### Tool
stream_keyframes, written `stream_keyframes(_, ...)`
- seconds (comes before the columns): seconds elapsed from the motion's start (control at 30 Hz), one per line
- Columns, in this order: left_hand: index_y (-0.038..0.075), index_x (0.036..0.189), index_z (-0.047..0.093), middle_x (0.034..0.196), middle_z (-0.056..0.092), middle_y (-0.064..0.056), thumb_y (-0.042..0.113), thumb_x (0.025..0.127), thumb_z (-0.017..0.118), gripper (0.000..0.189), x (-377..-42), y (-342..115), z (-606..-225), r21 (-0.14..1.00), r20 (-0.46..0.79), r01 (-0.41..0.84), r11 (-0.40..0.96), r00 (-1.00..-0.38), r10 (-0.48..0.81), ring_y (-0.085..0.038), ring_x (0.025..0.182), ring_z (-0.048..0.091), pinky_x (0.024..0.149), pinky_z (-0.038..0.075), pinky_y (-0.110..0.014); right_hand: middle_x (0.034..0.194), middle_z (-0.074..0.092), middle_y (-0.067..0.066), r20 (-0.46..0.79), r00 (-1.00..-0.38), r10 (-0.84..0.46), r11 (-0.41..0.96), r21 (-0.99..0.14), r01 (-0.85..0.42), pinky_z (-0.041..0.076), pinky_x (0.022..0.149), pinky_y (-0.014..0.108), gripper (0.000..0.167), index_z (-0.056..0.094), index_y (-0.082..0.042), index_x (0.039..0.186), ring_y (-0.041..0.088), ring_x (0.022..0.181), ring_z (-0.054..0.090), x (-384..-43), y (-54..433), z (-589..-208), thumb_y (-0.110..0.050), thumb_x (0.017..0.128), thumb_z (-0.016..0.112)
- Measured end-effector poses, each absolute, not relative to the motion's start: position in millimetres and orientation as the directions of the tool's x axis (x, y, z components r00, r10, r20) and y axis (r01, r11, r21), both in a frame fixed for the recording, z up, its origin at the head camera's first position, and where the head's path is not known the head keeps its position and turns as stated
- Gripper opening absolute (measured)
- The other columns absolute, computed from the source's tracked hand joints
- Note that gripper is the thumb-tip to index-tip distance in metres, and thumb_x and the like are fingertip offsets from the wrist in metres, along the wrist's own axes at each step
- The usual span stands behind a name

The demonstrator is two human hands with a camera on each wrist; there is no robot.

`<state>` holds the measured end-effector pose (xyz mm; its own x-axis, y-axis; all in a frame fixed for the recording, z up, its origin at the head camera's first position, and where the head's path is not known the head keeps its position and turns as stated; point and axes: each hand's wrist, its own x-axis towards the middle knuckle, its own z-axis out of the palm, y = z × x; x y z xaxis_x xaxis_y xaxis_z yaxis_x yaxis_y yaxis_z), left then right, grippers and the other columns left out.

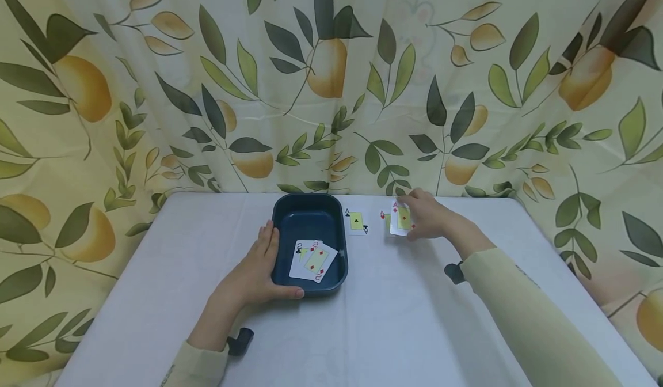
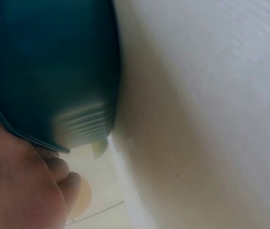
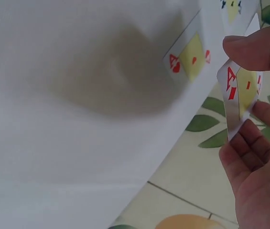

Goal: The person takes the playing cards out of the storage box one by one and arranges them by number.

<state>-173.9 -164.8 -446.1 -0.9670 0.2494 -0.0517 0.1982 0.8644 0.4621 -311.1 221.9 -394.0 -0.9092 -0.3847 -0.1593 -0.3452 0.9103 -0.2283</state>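
My right hand [image 1: 427, 215] pinches an ace of diamonds [image 3: 242, 86] between thumb and fingers, tilted up off the table at the back. Partly behind it in the head view is an ace of hearts [image 3: 188, 58], lying flat on the cloth. An ace of clubs [image 1: 356, 221] lies between that and a dark blue rectangular tray [image 1: 311, 201]. Inside the tray's near end, a two of diamonds [image 1: 321, 260] overlaps a two of clubs [image 1: 297, 267]. My left hand [image 1: 255, 272] rests against the tray's left side, its fingers straight along the wall and its thumb across the near edge.
A white cloth [image 1: 393, 329] covers the table, whose back edge runs just behind the cards. Beyond it hangs a curtain [image 1: 362, 105] printed with fruit and leaves. Dark wrist devices [image 1: 240, 341] sit at both sleeve cuffs.
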Motion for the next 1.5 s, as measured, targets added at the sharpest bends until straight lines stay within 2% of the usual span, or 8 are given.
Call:
stream_keyframes(0.47, 0.007, 0.161, 0.004, 0.168, -0.013, -0.005, 0.083, 0.056, 0.076, 0.148, -175.3, -166.7, -451.2, 0.468, -0.056, 0.191, 0.863, -0.968, 0.245, -0.031, 0.155, -0.003, 0.115, 0.028, -0.060, 0.145, 0.036, 0.031, -0.219, -0.911, -0.349, 0.928, -0.214, -0.304, 0.040, 0.106, 0.063, 0.089, 0.043, -0.001, 0.148, 0.048, 0.129, 0.039, -323.4, 246.6, -411.5, -0.015, 0.073, 0.088)
stream_keyframes(0.77, 0.008, 0.161, 0.004, 0.168, -0.012, -0.004, 0.084, 0.055, 0.075, 0.148, -175.4, -166.3, -451.4, 0.465, -0.055, 0.187, 0.865, -0.969, 0.239, -0.030, 0.155, -0.004, 0.116, 0.027, -0.059, 0.142, 0.036, 0.031, -0.270, -0.914, -0.303, 0.946, -0.204, -0.253, 0.042, 0.102, 0.064, 0.092, 0.041, -0.001, 0.150, 0.045, 0.121, 0.042, -329.1, 264.8, -419.0, -0.010, 0.070, 0.087)
stream_keyframes(1.5, 0.008, 0.161, 0.003, 0.168, -0.012, -0.006, 0.086, 0.055, 0.073, 0.149, -176.0, -167.1, -449.1, 0.460, -0.055, 0.195, 0.866, -0.967, 0.247, -0.031, 0.155, -0.004, 0.116, 0.027, -0.060, 0.147, 0.033, 0.030, -0.331, -0.904, -0.271, 0.960, -0.164, -0.228, 0.036, 0.105, 0.069, 0.091, 0.039, 0.001, 0.149, 0.049, 0.129, 0.038, -338.5, 275.2, -433.8, -0.005, 0.072, 0.086)
